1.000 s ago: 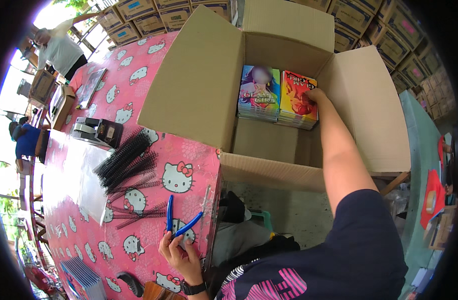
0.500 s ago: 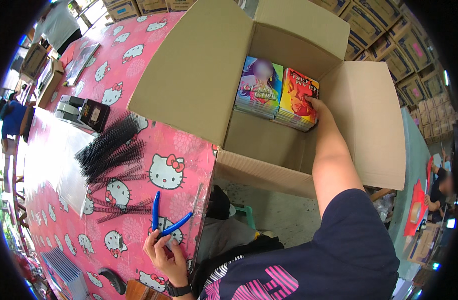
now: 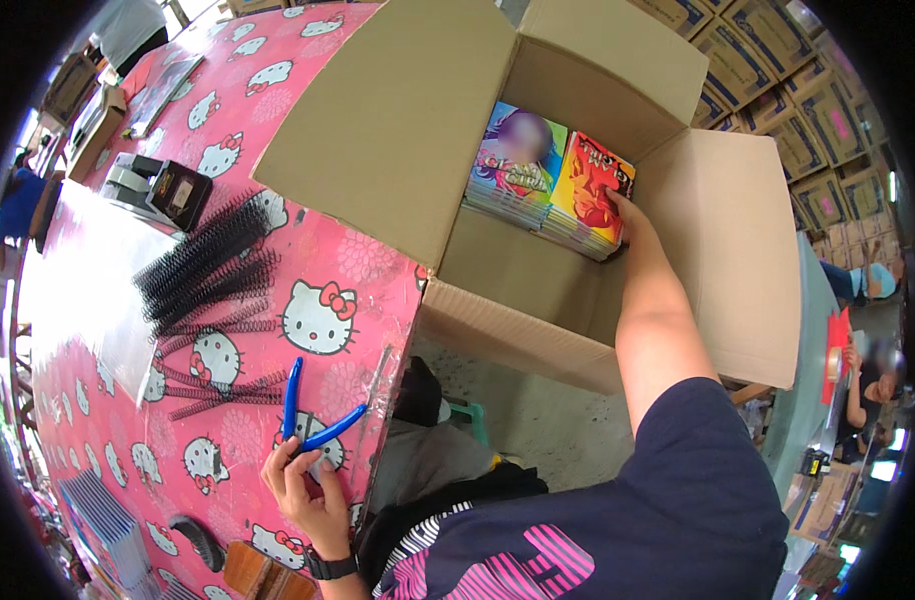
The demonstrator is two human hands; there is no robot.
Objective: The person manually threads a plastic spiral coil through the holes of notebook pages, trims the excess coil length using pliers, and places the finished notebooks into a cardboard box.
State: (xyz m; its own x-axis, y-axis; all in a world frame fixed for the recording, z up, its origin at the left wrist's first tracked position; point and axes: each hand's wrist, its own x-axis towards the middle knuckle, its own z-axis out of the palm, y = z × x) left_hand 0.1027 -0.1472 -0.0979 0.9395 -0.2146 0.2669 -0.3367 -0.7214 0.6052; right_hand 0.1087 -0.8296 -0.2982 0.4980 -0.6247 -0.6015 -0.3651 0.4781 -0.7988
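A bench (image 3: 369, 335) with a pink, cat-patterned cover spreads across the left. Grey floor (image 3: 542, 425) shows beside it. Stacked brown cartons (image 3: 742, 60) fill the upper right, above a grey-green table (image 3: 813, 330). Bright light, perhaps daylight, washes the left edge.

You have two book stacks (image 3: 579, 207), one large open box (image 3: 522, 328), one pair of pliers (image 3: 292, 398), one tape dispenser (image 3: 159, 190), one watch (image 3: 331, 567), many coils (image 3: 202, 265) too bunched to count
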